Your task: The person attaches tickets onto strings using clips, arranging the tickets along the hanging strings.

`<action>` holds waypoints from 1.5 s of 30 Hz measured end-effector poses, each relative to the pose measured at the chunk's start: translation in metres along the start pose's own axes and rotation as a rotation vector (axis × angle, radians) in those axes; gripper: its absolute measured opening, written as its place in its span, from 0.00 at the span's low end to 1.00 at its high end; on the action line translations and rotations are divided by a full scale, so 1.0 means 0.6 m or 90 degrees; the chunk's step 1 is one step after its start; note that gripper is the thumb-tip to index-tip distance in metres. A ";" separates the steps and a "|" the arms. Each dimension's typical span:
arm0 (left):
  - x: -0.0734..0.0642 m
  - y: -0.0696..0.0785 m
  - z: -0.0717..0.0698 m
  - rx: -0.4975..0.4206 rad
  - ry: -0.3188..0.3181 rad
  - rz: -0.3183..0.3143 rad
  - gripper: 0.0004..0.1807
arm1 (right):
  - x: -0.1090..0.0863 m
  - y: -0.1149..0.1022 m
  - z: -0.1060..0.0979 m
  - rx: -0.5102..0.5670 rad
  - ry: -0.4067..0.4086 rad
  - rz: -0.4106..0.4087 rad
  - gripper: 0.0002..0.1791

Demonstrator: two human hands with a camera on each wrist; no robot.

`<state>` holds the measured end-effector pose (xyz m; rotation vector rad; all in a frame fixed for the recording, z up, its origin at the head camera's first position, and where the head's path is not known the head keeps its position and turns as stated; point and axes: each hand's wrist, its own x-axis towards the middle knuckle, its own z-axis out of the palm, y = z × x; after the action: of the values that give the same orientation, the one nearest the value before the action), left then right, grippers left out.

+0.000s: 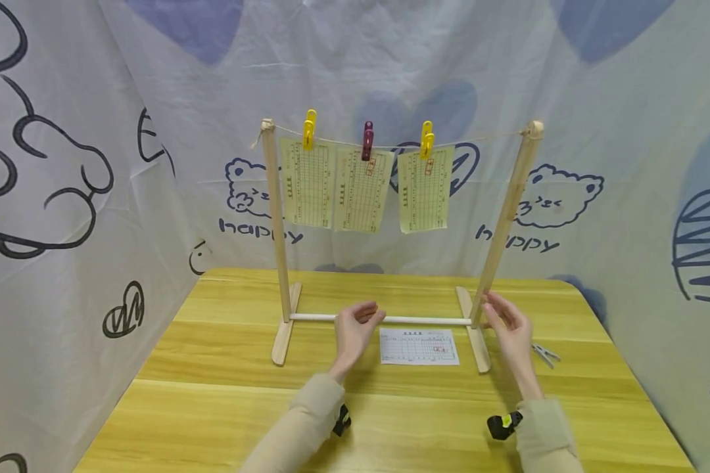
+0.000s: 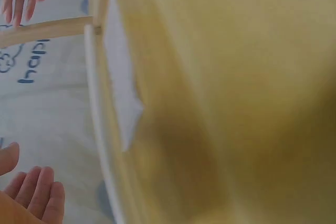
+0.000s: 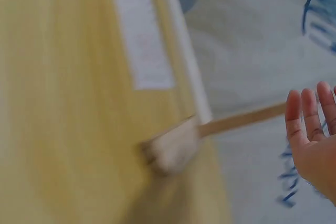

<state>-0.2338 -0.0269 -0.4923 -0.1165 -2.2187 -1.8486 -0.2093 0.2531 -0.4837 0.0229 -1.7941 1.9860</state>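
My left hand (image 1: 354, 332) hovers by the white crossbar (image 1: 426, 320) of a wooden drying frame, its fingers loosely bent and nothing in them. Beside the frame's right post (image 1: 505, 217) is my right hand (image 1: 516, 335), also without anything in its grasp. The left wrist view shows the left fingers (image 2: 42, 198) relaxed; in the right wrist view the right fingers (image 3: 312, 116) are nearly straight. Between the hands, a white printed slip (image 1: 420, 347) lies flat on the table, just in front of the crossbar. A grey clothespin (image 1: 546, 355) lies right of the right hand.
A string (image 1: 479, 138) runs between the post tops. Three yellowish printed slips hang from it, under a yellow clip (image 1: 309, 131), a dark red clip (image 1: 367, 141) and another yellow clip (image 1: 427, 141). The frame's flat feet (image 1: 282, 341) stand on the wooden table (image 1: 213, 407); a patterned curtain (image 1: 171, 263) hangs behind.
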 end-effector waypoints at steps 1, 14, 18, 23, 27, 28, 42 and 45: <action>-0.002 -0.007 0.002 0.005 0.002 -0.001 0.15 | -0.005 0.008 -0.008 0.014 0.004 0.012 0.18; -0.033 -0.060 0.034 0.036 -0.068 -0.028 0.19 | -0.048 0.080 -0.064 0.096 0.123 0.216 0.18; -0.038 -0.066 0.051 0.020 -0.129 -0.022 0.21 | -0.051 0.089 -0.069 0.124 0.140 0.239 0.16; -0.042 -0.067 0.065 0.025 -0.211 -0.015 0.24 | -0.055 0.095 -0.076 0.158 0.154 0.244 0.09; -0.043 -0.065 0.072 0.027 -0.284 -0.023 0.26 | -0.054 0.101 -0.079 0.160 0.148 0.245 0.09; -0.042 -0.065 0.073 0.023 -0.301 -0.028 0.27 | -0.054 0.104 -0.080 0.156 0.145 0.246 0.09; -0.046 -0.062 0.063 -0.033 -0.393 -0.087 0.30 | -0.054 0.113 -0.085 0.088 0.123 0.280 0.24; -0.044 -0.064 0.055 -0.037 -0.398 -0.102 0.31 | -0.055 0.112 -0.085 0.076 0.118 0.285 0.26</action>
<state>-0.2216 0.0006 -0.5406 -0.6234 -2.6271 -2.1885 -0.1884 0.2876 -0.5645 -0.5513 -1.6646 2.3049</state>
